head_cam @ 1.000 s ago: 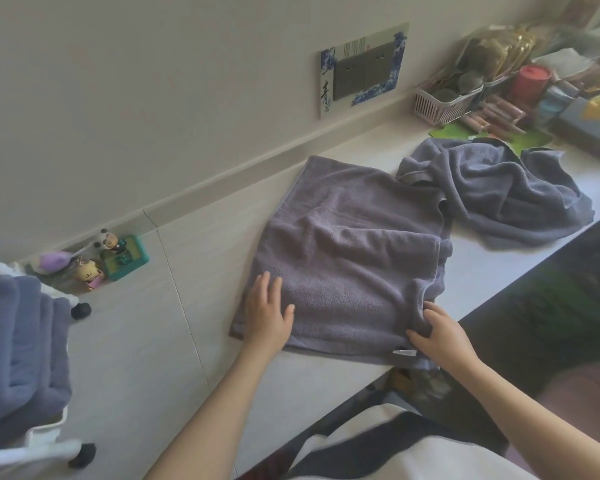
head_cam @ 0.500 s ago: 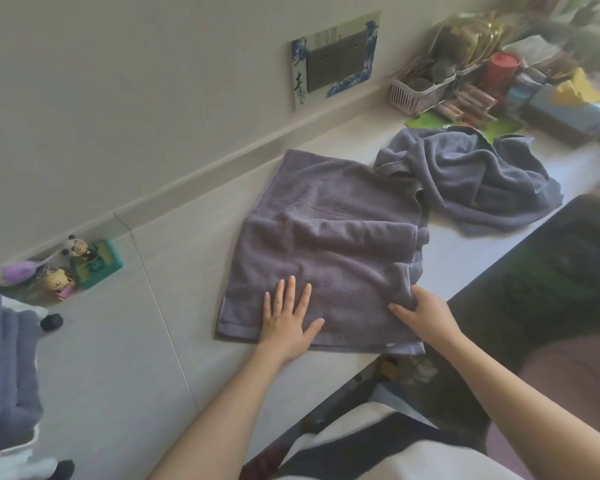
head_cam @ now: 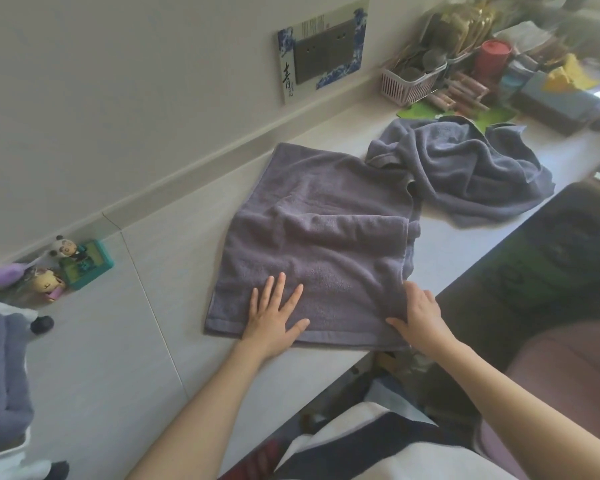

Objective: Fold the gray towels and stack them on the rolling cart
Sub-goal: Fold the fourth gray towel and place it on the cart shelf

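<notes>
Lying mid-frame on the pale bench (head_cam: 125,344), the half-folded gray terry towel (head_cam: 319,244) is pressed flat by the left hand (head_cam: 272,318), fingers spread. Its right edge seems pinched by the right hand (head_cam: 418,315). Soft, limp cloth is best taken at corners. Room is limited by the bench edge and the crumpled second gray towel (head_cam: 471,168) upper right.

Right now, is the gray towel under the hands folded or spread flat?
Folded once. On the gray towel an upper layer ends at an edge across its middle. Left hand presses flat on it; right hand rests at its right side.
</notes>
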The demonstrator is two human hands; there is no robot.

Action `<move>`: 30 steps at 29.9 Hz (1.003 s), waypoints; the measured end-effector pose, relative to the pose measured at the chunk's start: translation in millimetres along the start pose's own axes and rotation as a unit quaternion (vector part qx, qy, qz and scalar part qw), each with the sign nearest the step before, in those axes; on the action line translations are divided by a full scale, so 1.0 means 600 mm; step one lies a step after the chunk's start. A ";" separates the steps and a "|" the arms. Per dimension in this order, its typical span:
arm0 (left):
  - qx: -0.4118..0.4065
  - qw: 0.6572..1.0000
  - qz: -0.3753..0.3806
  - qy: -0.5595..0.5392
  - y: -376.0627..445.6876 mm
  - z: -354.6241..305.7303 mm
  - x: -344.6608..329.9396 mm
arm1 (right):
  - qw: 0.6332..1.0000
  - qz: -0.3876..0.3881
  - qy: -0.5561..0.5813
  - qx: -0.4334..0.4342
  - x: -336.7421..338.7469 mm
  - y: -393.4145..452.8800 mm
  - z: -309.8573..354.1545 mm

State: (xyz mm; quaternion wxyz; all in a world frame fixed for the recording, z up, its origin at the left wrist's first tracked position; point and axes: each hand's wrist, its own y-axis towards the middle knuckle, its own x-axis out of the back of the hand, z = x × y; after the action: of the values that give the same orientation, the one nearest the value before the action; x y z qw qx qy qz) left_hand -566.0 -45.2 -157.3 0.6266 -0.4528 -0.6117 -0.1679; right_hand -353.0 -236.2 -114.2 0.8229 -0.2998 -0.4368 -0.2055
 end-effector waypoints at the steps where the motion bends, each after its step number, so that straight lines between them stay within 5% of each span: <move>1: 0.000 1.000 0.001 0.002 -0.001 0.001 0.000 | 1.000 -0.014 -0.001 0.000 0.001 0.002 -0.001; 5: 0.004 1.000 0.012 0.001 -0.002 -0.002 0.003 | 0.997 -0.070 -0.011 0.022 0.004 0.005 0.007; 9: 0.008 1.000 0.013 0.002 -0.007 -0.007 0.008 | 0.971 -0.149 -0.099 0.156 -0.007 0.015 0.008; 14: 0.006 1.000 -0.005 0.010 -0.028 -0.020 0.026 | 0.951 0.062 -0.246 0.177 -0.003 0.031 0.012; 19: -0.051 0.998 -0.025 0.012 -0.037 -0.033 0.049 | 0.900 0.097 -0.363 0.222 0.022 0.047 0.011; 26: -0.036 0.997 -0.043 -0.044 -0.018 -0.046 0.047 | 0.904 0.085 -0.298 0.295 0.059 0.098 0.057; 30: 0.000 0.999 0.045 -0.004 -0.008 -0.058 0.032 | 0.903 0.099 -0.300 0.291 0.043 0.117 0.058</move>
State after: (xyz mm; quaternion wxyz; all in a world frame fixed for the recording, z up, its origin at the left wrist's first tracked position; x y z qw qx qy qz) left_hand -544.8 -67.9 -132.2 0.6308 -0.4807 -0.5932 -0.1381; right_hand -317.8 -163.0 -99.4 0.7200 -0.1366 -0.6710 0.1128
